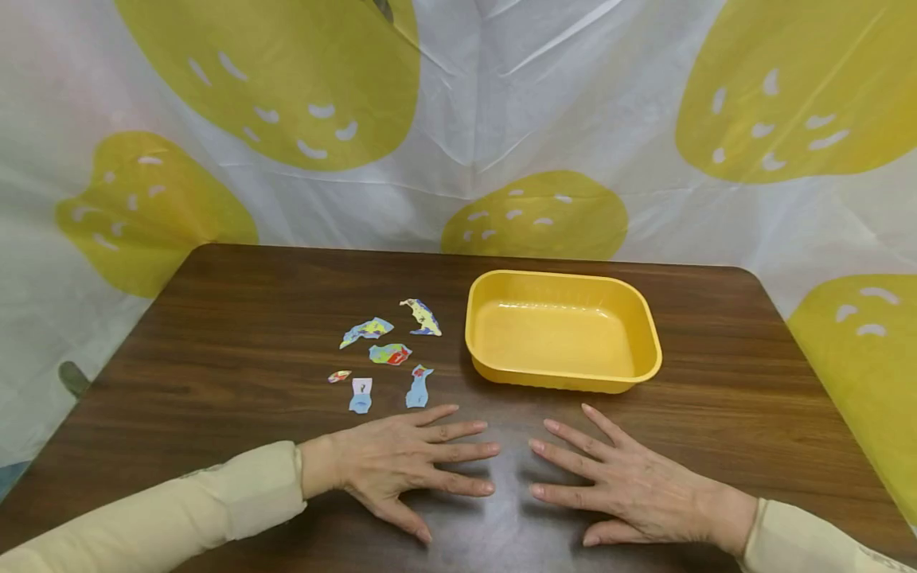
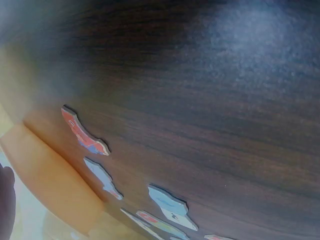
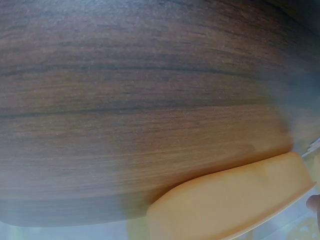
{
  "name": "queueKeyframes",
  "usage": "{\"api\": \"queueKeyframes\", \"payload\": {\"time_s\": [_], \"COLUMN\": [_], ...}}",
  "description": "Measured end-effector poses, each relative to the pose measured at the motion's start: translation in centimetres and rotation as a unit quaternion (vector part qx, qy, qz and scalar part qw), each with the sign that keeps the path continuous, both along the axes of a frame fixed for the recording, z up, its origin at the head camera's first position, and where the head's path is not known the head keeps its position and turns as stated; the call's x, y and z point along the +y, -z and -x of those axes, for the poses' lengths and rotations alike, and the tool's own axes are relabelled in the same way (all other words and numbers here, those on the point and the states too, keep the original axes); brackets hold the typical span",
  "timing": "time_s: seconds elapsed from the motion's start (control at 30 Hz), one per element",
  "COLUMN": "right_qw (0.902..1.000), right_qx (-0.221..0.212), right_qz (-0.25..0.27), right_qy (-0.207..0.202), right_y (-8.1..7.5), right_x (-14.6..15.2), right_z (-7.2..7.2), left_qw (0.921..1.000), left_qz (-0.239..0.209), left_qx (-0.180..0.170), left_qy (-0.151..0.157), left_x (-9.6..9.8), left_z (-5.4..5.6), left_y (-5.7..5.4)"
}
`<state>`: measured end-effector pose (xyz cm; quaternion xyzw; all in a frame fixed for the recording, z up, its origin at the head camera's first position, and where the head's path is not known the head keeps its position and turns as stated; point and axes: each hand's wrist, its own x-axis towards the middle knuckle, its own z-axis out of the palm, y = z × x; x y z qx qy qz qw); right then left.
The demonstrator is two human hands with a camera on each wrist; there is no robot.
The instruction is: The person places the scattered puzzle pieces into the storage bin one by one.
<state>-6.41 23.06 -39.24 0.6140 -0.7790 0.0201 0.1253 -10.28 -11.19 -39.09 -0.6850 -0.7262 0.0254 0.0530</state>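
Both hands hold nothing. My left hand [image 1: 397, 458] is spread palm down at the front of the table, fingers straight and pointing right. Facing it, my right hand [image 1: 637, 485] has its fingers spread toward the left, with a gap between the two hands. Just beyond the left hand lie several flat, irregular printed puzzle pieces, among them a light-blue one [image 1: 418, 388], a pink-and-blue one [image 1: 361, 396] and a green-and-red one [image 1: 390, 354]. The left wrist view also shows a red piece [image 2: 84, 132] near the tray; I cannot match it in the head view.
A yellow rectangular tray [image 1: 562, 376] stands beyond the right hand, to the right of the pieces; its inside shows only bare yellow plastic. The brown wood-grain table [image 1: 745, 382] backs onto a white curtain [image 1: 458, 119] with yellow fruit prints.
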Motion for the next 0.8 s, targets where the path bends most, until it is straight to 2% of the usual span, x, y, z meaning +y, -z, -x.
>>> {"api": "queueKeyframes", "payload": {"time_s": [0.3, 0.4, 0.5, 0.57, 0.63, 0.67, 0.73, 0.8], "right_qw": [1.0, 0.9991, 0.995, 0.9892, 0.9796, 0.9729, 0.9555, 0.9319], "right_qx": [-0.007, -0.029, -0.061, -0.085, -0.105, -0.115, -0.135, -0.154], "right_qz": [0.003, 0.03, 0.076, 0.115, 0.165, 0.193, 0.252, 0.316], "right_qy": [0.004, 0.01, 0.018, 0.031, 0.046, 0.055, 0.074, 0.087], "right_y": [0.1, 0.3, 0.3, 0.2, 0.2, 0.1, 0.1, 0.0], "right_x": [0.1, 0.2, 0.5, 0.6, 0.7, 0.7, 0.7, 0.9], "right_z": [0.0, 0.0, -0.2, -0.3, -0.3, -0.2, 0.0, 0.4], "left_qw": [1.0, 0.9993, 0.9926, 0.9789, 0.9561, 0.9413, 0.9066, 0.8641], "left_qz": [-0.006, -0.02, -0.065, -0.103, -0.154, -0.181, -0.239, -0.303], "left_qx": [0.006, -0.027, -0.096, -0.166, -0.237, -0.271, -0.328, -0.379], "left_qy": [-0.002, -0.017, -0.038, -0.059, -0.078, -0.091, -0.117, -0.135], "left_x": [-0.1, 0.0, 0.1, 0.2, 0.2, 0.3, 0.3, 0.4], "left_z": [0.1, 0.0, -0.1, -0.1, -0.1, -0.1, -0.1, 0.1], "left_y": [0.2, 0.3, 0.5, 0.6, 0.8, 0.9, 1.1, 1.3]}}
